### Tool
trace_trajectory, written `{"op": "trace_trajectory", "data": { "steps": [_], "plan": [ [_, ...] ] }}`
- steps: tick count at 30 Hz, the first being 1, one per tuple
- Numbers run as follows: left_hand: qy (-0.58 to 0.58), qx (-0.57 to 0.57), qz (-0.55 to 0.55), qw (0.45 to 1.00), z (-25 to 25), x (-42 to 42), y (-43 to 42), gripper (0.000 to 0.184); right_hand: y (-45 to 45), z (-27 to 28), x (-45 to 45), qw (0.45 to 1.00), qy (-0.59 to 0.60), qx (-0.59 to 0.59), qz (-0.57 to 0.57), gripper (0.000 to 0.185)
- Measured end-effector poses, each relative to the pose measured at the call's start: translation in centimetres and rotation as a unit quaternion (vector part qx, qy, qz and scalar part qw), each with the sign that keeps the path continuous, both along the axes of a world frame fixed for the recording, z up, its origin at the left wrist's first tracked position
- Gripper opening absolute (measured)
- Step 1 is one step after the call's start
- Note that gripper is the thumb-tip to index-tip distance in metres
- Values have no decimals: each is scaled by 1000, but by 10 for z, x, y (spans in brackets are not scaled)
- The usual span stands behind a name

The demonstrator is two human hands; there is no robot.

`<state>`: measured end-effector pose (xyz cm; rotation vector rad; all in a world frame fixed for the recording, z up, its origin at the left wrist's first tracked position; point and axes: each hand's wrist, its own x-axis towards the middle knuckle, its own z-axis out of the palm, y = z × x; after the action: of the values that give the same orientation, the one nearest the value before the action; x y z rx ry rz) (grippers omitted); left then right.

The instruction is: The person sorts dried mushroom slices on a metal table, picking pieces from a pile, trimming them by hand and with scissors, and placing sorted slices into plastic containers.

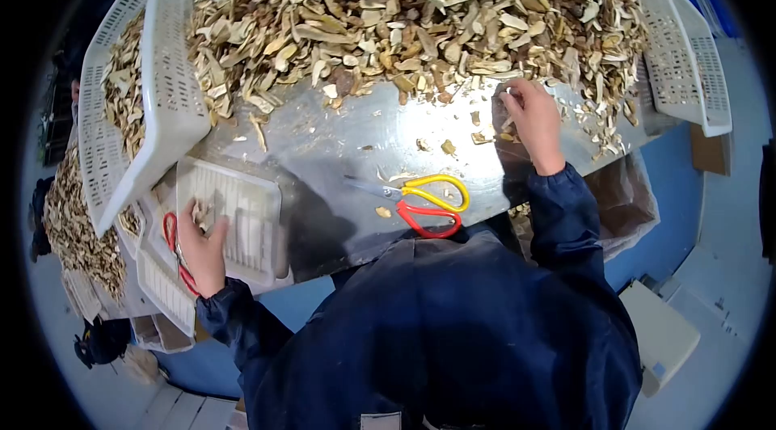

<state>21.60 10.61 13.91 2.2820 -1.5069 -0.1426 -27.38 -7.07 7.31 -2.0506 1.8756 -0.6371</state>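
A large heap of dried mushroom slices [388, 18] covers the far part of the metal table [356, 123]. At its near edge is my right hand [533, 119], fingers curled and thumb close to the index finger; whatever lies between the tips is too small to make out. My left hand [204, 252] is over the left side of a shallow white tray [250, 224], with a few pale mushroom pieces [202, 209] between thumb and fingers. Scissors with one yellow and one red handle [428, 205] lie in front of me. Red-handled scissors [171, 240] are beside my left hand, partly covered by it.
A tall white perforated basket [174, 82] with slices in it stands at the left; another basket [687, 50] is at the right. Further left is a second heap of slices [77, 228]. Below the table's right edge sits a lined box [622, 204].
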Motion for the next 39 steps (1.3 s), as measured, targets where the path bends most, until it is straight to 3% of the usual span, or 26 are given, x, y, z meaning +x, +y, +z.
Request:
{"op": "trace_trajectory", "data": {
  "steps": [1, 2, 5, 6, 7, 8, 9, 11, 14, 17, 18, 20, 22, 24, 26, 29, 30, 33, 35, 36, 37, 39],
  "plan": [
    [-181, -6, -41, 983, 9, -15, -4, 41, -1, -2, 2, 1000, 5, 2, 11, 16],
    [-355, -12, -83, 931, 14, -31, -8, 45, -2, -4, 4, 1000, 11, 3, 21, 16],
    [39, -7, -202, 979, -2, -80, -9, 43, -1, -13, 3, 999, -24, 16, 42, 17],
    [213, 65, -191, 956, -21, -99, -7, 37, 0, -11, 2, 997, -62, 28, 47, 17],
    [318, 148, -219, 910, -9, -132, -15, 33, -1, -9, -1, 993, -97, 35, 50, 17],
    [329, 186, -264, 887, -31, -147, -9, 31, 2, -11, -6, 951, -287, 108, 22, 14],
    [244, 98, -358, 896, -50, -161, -7, 28, 3, 10, -6, 888, -411, 205, -31, 12],
    [230, 99, -397, 883, -59, -177, -14, 23, 4, 6, -28, 749, -630, 205, -24, 12],
    [222, 74, -420, 877, -78, -178, -11, 19, -2, 14, -35, 727, -661, 171, -77, 18],
    [228, 109, -422, 871, -76, -176, -12, 16, -15, 12, -35, 876, -440, 189, -66, 16],
    [242, 106, -417, 869, -78, -175, -13, 14, -23, -2, -32, 945, -289, 141, -54, 17],
    [271, 101, -408, 866, -83, -174, -15, 10, -27, -5, -20, 993, -100, 56, -41, 16],
    [455, 163, -317, 816, -70, -172, -20, 8, -27, -10, -13, 999, 28, -14, -5, 17],
    [639, 204, -233, 704, -63, -172, -26, 11, -20, -8, -8, 999, 23, 13, 23, 16],
    [806, 214, -161, 528, -64, -177, -34, 16, -9, -6, -3, 998, -45, 20, 47, 17],
    [831, 174, -207, 486, -66, -198, -51, 24, 8, 23, 19, 984, -105, 142, -4, 18],
    [848, 172, -184, 466, -69, -205, -55, 40, 16, 24, 25, 982, -144, 123, -9, 19],
    [915, 175, 46, 362, -40, -236, -78, 42, 42, 55, 55, 950, -223, 199, 92, 23],
    [940, 181, 70, 281, -57, -238, -81, 42, 39, 60, 64, 964, -206, 141, 92, 29],
    [950, 179, 85, 240, -65, -238, -81, 43, 25, 58, 58, 983, -134, 109, 57, 33],
    [953, 179, 97, 223, -69, -237, -80, 42, 9, 35, 45, 995, -86, 26, 31, 31],
    [958, 171, 123, 193, -73, -234, -77, 39, -18, 18, 32, 998, 52, -10, -21, 23]
  ]
}}
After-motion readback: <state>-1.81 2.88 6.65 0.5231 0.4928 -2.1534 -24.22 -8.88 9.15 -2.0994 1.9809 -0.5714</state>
